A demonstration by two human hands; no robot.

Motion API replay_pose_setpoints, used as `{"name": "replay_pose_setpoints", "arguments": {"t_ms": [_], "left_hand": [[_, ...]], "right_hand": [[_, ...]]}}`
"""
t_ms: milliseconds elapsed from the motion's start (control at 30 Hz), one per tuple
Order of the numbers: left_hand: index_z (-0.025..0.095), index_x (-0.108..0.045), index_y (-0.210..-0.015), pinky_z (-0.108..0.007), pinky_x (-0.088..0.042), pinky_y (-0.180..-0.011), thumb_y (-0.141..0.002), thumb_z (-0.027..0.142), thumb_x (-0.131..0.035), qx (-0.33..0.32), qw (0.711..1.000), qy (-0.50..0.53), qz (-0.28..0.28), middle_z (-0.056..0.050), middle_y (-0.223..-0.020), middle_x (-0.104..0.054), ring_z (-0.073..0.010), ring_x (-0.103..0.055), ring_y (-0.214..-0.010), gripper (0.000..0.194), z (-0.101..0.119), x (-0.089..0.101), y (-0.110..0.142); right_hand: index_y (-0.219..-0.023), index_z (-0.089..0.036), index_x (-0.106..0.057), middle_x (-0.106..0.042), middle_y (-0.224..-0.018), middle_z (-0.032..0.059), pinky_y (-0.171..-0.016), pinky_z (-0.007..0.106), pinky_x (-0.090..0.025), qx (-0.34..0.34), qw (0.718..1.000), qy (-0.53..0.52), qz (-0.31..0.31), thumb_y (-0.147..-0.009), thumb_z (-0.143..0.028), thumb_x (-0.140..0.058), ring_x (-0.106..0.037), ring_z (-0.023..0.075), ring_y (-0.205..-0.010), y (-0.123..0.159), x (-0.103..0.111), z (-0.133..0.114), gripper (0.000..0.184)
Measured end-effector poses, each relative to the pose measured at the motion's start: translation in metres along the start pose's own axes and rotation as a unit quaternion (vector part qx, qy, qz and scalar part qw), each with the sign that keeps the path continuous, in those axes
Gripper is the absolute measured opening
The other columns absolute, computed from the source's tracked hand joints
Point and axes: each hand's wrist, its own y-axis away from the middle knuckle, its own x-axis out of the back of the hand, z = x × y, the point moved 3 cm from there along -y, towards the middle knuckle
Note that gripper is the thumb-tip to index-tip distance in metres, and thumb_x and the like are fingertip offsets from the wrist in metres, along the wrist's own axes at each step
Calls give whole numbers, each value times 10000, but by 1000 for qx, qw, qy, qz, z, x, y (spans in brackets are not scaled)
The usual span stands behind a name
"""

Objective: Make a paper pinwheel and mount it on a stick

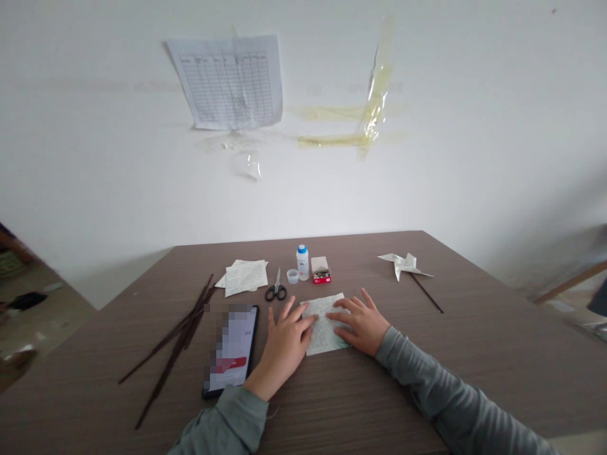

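A small square of printed paper (325,309) lies flat on the brown table (474,354) in front of me. My left hand (284,344) rests on its left edge with fingers stretched out and spread. Fingers flat, my right hand (361,323) presses on the right part of the sheet. Neither hand grips anything. Both sleeves are grey-green.
A phone (232,351) lies left of my left hand, beside several thin dark sticks (175,344). Behind the sheet are scissors (275,289), a small white bottle (302,261), a cup-like lid (293,275), an open pin box (321,270) and loose paper sheets (245,276). A paper pinwheel (404,264) lies far right.
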Motion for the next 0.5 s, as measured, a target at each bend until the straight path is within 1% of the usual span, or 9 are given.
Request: {"name": "replay_pose_setpoints", "arguments": {"t_ms": [67, 167, 267, 333, 400, 467, 500], "left_hand": [[378, -980, -1522, -1018, -368, -1493, -1166, 115, -772, 4, 1000, 8, 0, -134, -1780, -866, -528, -631, -1847, 489, 0, -2, 1], [387, -969, -1560, -1002, -390, -1494, -1123, 205, -892, 12, 1000, 13, 9, -142, -1775, -869, -569, -617, -1847, 480, -1, -5, 3], [393, -966, -1569, -1027, -390, -1486, -1135, 215, -884, 23, 1000, 7, 4, -128, -1809, -847, -592, -587, -1863, 476, -3, -5, 2], [398, -970, -1558, -1033, -391, -1484, -1161, 185, -845, 30, 1000, 0, 5, -120, -1820, -840, -580, -591, -1862, 467, -7, -5, 1], [401, -977, -1533, -994, -446, -1479, -1163, 151, -830, 26, 999, 3, 19, -121, -1795, -857, -551, -644, -1823, 471, -11, -4, -2], [390, -986, -1509, -915, -531, -1461, -1149, 119, -823, 7, 999, 17, 32, -128, -1744, -887, -508, -715, -1753, 479, -15, -4, -5], [384, -993, -1489, -873, -557, -1457, -1148, 108, -809, -4, 999, 24, 35, -123, -1720, -901, -483, -738, -1724, 476, -16, -5, -6]], "right_hand": [[-1409, -458, -1030, -940, -1506, 124, -1542, 847, -402, 5, 1000, 10, 5, -1049, -302, -889, -863, 482, -1396, 0, 3, -2, 417], [-1411, -459, -1027, -932, -1430, 118, -1522, 848, -432, 12, 1000, 14, -7, -1068, -281, -859, -862, 453, -1353, -2, 7, -3, 421], [-1372, -434, -1031, -922, -1360, 106, -1505, 801, -475, 9, 1000, 12, -20, -1051, -250, -877, -862, 425, -1328, -3, 6, 2, 400], [-1278, -368, -1037, -916, -1288, 108, -1461, 757, -539, 5, 1000, 16, -13, -1025, -220, -913, -858, 405, -1293, -4, 1, 8, 319], [-1194, -322, -1021, -909, -1255, 104, -1370, 703, -629, 15, 1000, 12, -10, -1006, -216, -947, -849, 388, -1266, -4, -5, 15, 229], [-1155, -301, -1001, -910, -1326, 111, -1313, 667, -669, 35, 999, -1, -9, -1002, -238, -970, -846, 383, -1290, -3, -9, 20, 168], [-1151, -298, -994, -912, -1371, 116, -1318, 670, -667, 44, 999, -7, -11, -1002, -249, -978, -850, 382, -1311, -3, -10, 22, 158]]}}
